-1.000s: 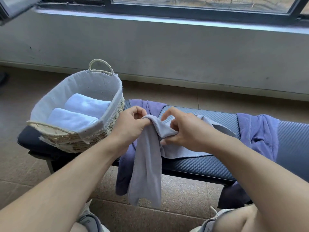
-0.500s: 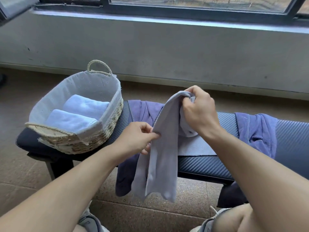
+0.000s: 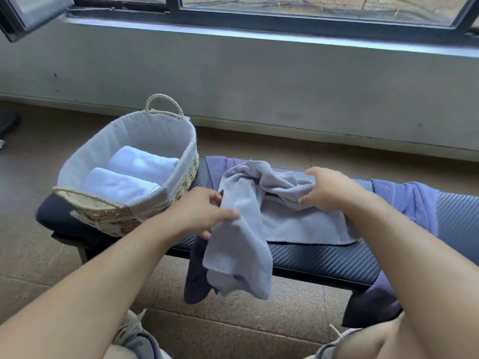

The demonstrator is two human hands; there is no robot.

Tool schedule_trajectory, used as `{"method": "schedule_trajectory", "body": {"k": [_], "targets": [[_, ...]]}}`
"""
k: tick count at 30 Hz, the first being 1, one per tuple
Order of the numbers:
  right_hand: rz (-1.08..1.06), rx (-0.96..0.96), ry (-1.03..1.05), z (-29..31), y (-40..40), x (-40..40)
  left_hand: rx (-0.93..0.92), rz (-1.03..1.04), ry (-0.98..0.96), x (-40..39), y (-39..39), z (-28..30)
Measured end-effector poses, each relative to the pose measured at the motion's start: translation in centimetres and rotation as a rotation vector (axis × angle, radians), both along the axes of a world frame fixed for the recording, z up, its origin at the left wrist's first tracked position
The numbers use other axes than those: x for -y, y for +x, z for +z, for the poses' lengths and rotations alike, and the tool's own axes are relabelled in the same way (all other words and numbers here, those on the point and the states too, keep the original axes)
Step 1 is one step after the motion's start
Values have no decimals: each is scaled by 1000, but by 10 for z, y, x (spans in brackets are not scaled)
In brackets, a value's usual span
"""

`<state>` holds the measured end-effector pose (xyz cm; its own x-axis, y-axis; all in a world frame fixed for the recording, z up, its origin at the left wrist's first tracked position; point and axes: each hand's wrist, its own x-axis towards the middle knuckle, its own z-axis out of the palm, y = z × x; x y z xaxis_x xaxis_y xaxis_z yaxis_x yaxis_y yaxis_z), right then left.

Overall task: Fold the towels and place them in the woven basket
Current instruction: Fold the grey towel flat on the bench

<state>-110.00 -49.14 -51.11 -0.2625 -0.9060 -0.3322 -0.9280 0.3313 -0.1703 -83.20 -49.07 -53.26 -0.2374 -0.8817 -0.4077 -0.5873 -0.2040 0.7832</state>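
So far two folded pale-blue towels sit in the lined woven basket left of my hands, which both grip the unfolded grey towel on the counter, with purple towels still waiting.

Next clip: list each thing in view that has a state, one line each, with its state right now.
woven basket: upright on the bench, holding two towels
white towels: folded, side by side in the basket
grey towel: unfolded, bunched, one end hanging off the bench
left hand: gripping the grey towel
right hand: gripping the grey towel
purple towels: unfolded, draped over the bench
window: left pane swung open
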Motion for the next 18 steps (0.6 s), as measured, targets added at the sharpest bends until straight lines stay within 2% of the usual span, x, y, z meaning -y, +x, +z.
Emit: {"method": "schedule_trajectory", "body": {"k": [4, 7, 9, 12, 14, 16, 18], "targets": [[-10, -29, 73, -2, -8, 2, 376, -329, 38, -15, 10, 7], [-11, -31, 27, -4, -6, 4, 430, -354, -32, -20, 10, 9], [-14, -16, -15, -2, -1, 4, 329, -240, -152, -20, 7, 11], [14, 102, -87, 5, 11, -2, 98, 43, -296, -16, 1, 15], [31, 262, -151, 9, 26, -11, -96, 182, -265, -15, -2, 15], [22, 504, -196, 13, 46, -23, -301, 259, -162, -15, -6, 14], [41, 700, -210, 14, 64, -32, -418, 299, -86, -16, -11, 12]]}}
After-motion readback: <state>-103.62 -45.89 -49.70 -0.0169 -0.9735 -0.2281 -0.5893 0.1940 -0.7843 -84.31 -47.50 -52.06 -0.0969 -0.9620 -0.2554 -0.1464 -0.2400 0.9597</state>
